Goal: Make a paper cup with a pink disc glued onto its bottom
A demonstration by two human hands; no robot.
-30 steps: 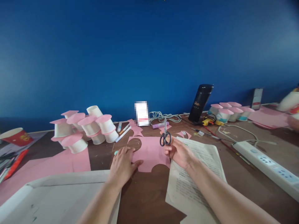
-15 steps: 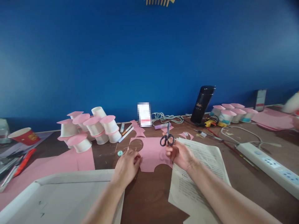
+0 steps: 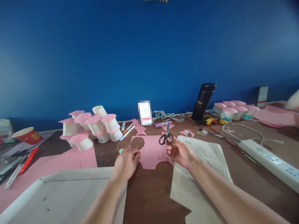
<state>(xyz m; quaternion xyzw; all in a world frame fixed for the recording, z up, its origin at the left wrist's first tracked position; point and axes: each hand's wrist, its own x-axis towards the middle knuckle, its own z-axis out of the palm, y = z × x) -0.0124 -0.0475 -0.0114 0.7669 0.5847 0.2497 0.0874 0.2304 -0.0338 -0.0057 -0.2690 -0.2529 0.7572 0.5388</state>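
My right hand (image 3: pixel 181 153) holds a small pair of scissors (image 3: pixel 166 139) by its black handles, with the blades pointing up and away from me. The scissors are above a sheet of pink paper (image 3: pixel 153 152) with round pieces cut from its edges and faint curved lines on its right part. My left hand (image 3: pixel 126 163) is curled, its fingers together at the left edge of this sheet; the fingertips are partly hidden. Just beyond it lies a small mint-green round thing (image 3: pixel 121 151). Printed pages (image 3: pixel 196 174) lie under my right wrist.
Stacked paper cups with pink discs (image 3: pixel 95 126) stand at left, a red cup (image 3: pixel 27 135) beyond. Behind are a phone (image 3: pixel 144 112), a cable (image 3: pixel 167 116) and a black flask (image 3: pixel 203 101). A power strip (image 3: pixel 268 160) lies right, a white box lid (image 3: pixel 77 193) front left.
The view has shifted slightly. Both hands keep nearly the same pose, and the scissors stay in my right hand above the pink paper.
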